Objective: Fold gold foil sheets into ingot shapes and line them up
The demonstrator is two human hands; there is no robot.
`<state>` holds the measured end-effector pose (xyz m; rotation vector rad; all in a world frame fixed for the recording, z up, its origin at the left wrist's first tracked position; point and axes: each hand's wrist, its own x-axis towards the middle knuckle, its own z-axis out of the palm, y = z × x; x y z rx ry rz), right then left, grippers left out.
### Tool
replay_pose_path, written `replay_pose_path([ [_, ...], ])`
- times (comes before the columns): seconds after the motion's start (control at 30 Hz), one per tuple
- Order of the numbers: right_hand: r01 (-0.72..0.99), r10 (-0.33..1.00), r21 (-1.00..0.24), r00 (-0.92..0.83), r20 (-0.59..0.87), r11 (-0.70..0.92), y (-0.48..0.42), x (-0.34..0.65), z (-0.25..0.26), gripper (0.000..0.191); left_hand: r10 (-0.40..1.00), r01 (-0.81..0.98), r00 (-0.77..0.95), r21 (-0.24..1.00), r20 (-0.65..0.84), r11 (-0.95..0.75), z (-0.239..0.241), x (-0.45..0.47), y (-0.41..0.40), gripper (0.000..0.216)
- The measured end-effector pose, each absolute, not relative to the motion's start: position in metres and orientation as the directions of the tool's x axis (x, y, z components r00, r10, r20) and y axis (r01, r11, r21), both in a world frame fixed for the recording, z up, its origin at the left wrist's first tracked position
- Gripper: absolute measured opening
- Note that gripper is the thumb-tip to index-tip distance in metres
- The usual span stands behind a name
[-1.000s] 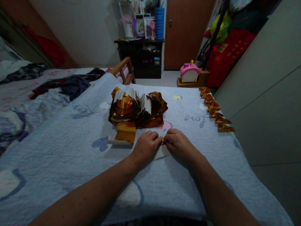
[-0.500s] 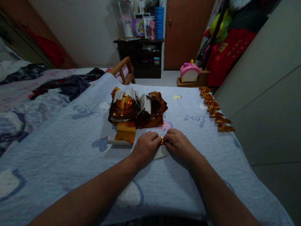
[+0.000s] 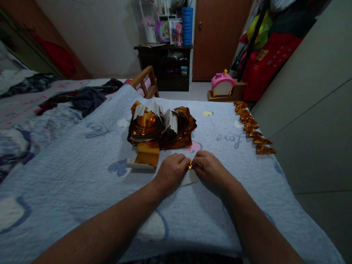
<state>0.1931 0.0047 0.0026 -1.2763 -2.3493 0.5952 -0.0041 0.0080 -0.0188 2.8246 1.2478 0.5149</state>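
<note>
My left hand [image 3: 172, 169] and my right hand [image 3: 210, 167] meet close together, fingers closed on one sheet of gold foil paper [image 3: 189, 178]. Its white backing faces up toward me, and a crumpled gold strip shows between my fingertips. Most of the sheet's far edge is hidden by my hands. Beyond my left hand lies a thick stack of gold foil sheets [image 3: 178, 141], curled and fanned with white undersides showing. One loose foil sheet [image 3: 147, 154] sticks out in front of the stack, its near edge rolled up white.
Several folded gold pieces [image 3: 251, 129] stand in a row along the right edge of the blue bedspread [image 3: 90, 190]. Rumpled clothes [image 3: 86, 101] lie at the left. A wooden chair [image 3: 145, 80], a dark shelf [image 3: 162, 68] and a pink toy case [image 3: 223, 85] are beyond the far edge.
The view has shifted very slightly. Both hands keep their hold on the foil paper, with a bit more of the crumpled gold showing between the fingertips.
</note>
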Motion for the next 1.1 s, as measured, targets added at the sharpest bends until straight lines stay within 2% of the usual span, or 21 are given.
replay_pose_path([
  [0.2,0.687,0.851,-0.523,-0.500,0.164,0.504,0.0036,0.1928,0.0014,0.021,0.691,0.703,0.652,0.093,0.312,-0.705,-0.0191,-0.0050,0.0090,0.010],
  [0.63,0.707,0.843,-0.480,-0.516,0.152,0.519,0.0051,0.1916,0.0026,0.020,0.692,0.705,0.658,0.080,0.297,-0.704,-0.0188,-0.0036,0.0082,0.012],
  [1.1,0.690,0.837,-0.502,-0.529,0.142,0.521,0.0065,0.1966,0.0016,0.017,0.666,0.689,0.670,0.058,0.328,-0.722,-0.0195,-0.0045,0.0090,0.013],
])
